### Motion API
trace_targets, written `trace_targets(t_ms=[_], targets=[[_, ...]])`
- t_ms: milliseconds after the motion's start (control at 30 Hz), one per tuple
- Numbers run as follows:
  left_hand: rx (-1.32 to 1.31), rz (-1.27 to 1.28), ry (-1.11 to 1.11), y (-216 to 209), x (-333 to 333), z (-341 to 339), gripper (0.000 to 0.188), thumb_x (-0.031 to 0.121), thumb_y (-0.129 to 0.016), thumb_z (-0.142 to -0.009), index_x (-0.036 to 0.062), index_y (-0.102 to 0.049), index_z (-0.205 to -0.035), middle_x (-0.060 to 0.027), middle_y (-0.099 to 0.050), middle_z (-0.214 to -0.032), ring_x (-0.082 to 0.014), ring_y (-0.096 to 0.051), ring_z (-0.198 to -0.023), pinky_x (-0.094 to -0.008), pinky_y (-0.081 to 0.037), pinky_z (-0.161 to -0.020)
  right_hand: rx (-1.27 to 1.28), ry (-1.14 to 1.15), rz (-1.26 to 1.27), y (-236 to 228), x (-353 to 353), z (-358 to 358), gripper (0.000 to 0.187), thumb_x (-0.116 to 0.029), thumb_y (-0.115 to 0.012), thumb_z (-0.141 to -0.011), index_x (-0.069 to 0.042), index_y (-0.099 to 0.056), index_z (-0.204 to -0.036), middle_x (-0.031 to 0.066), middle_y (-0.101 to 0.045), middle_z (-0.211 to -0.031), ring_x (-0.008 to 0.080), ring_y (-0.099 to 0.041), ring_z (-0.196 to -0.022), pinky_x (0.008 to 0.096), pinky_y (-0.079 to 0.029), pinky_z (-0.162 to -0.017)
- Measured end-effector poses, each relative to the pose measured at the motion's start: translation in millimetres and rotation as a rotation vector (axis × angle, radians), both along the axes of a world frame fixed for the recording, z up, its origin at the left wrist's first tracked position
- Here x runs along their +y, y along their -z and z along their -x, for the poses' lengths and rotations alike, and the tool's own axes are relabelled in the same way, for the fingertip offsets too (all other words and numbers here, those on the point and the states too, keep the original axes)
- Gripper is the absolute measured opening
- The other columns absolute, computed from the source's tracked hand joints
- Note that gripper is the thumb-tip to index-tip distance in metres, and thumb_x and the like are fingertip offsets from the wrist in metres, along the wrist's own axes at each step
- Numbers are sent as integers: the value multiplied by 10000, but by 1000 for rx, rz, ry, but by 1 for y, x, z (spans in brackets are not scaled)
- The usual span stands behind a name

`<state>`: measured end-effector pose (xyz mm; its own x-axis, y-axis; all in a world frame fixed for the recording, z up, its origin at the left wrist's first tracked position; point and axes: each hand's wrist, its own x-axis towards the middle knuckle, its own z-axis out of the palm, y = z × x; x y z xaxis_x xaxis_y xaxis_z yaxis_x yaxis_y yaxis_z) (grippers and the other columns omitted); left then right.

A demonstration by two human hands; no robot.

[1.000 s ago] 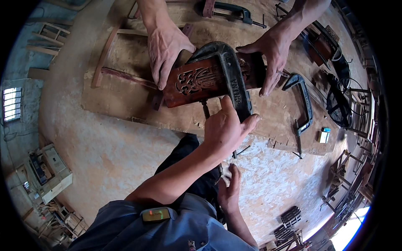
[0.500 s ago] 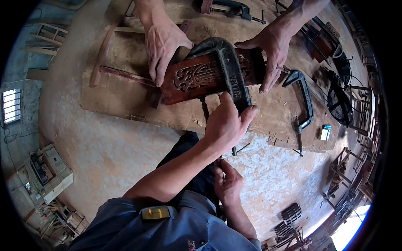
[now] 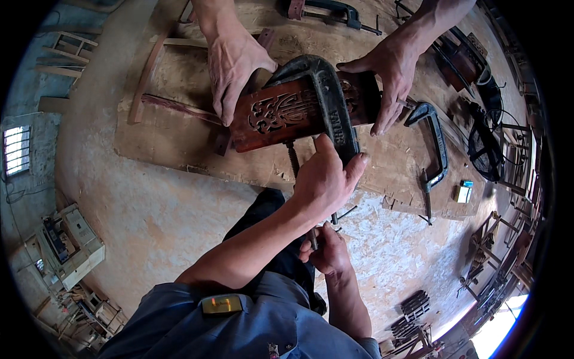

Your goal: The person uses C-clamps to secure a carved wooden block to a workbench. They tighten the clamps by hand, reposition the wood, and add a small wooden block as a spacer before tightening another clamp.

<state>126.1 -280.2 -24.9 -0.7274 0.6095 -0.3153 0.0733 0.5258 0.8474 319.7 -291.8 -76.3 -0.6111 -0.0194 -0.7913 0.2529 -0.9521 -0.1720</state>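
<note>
My left hand (image 3: 326,179) is closed around the lower part of a large black C-clamp (image 3: 338,113), whose frame arches over a reddish-brown carved wood panel (image 3: 281,116). Below it, my right hand (image 3: 330,251) grips a dark metal clamp screw (image 3: 314,239) near its end. A threaded screw (image 3: 293,158) comes down from under the panel and passes behind my left hand. Across from me, a co-worker's hand (image 3: 233,69) presses on the panel's left end, and their other hand (image 3: 391,78) holds the right end.
The panel is over a worn wooden workbench (image 3: 173,143). Another C-clamp (image 3: 439,149) lies on the right, near a small box (image 3: 463,191). A further clamp (image 3: 335,12) rests at the far edge. Thin wooden frame pieces (image 3: 179,107) lie at left.
My right hand has risen slightly and turned on the clamp screw, so more of the screw's end shows. My left hand, the panel and the co-worker's hands have barely shifted.
</note>
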Motion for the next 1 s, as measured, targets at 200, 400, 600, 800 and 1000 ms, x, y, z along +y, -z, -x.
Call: trace_targets(t_ms=[200, 400, 600, 800, 1000], targets=[[47, -21, -16, 1, 2, -3, 565, 413, -611, -899, -67, -360, -1058, -240, -610, -742, -416, -639, -637, -451, -511, -520, -171, -177, -247, -13, 4, 1, 533, -474, -415, -976, 30, -586, -957, 161, -668, -731, 296, -635, -554, 379, -540, -548], [108, -58, -44, 0, -1, -3, 549, 408, -623, -895, -62, -371, -1028, -238, -612, -722, -412, -639, -626, -443, -508, -504, -45, -671, -1890, -67, 9, -12, 697, -305, -813, -673, 39, -490, -1186, 211, -520, -1200, 388, -482, -1148, 501, -394, -963], [55, -89, -65, 3, 3, -4, 558, 407, -622, -891, -74, -368, -1013, -244, -608, -700, -424, -633, -629, -453, -500, -504, -23, -744, -2034, -34, -11, 23, 336, -113, -795, -627, -27, -531, -815, 140, -572, -832, 333, -549, -962, 527, -374, -1011], [97, -15, -38, 1, 3, -2, 543, 386, -622, -891, -78, -368, -1010, -236, -605, -682, -421, -632, -617, -451, -501, -498, 113, -584, -1992, -22, -7, 26, 287, -41, -733, -682, -50, -447, -683, 128, -523, -727, 335, -521, -781, 463, -450, -831], [96, -26, -54, 4, 5, -3, 543, 387, -627, -885, -77, -373, -1009, -224, -608, -671, -403, -635, -592, -443, -504, -481, 192, -495, -1583, -9, -10, 14, 193, -107, -696, -799, -7, -532, -784, 135, -551, -776, 341, -526, -773, 401, -439, -773]])
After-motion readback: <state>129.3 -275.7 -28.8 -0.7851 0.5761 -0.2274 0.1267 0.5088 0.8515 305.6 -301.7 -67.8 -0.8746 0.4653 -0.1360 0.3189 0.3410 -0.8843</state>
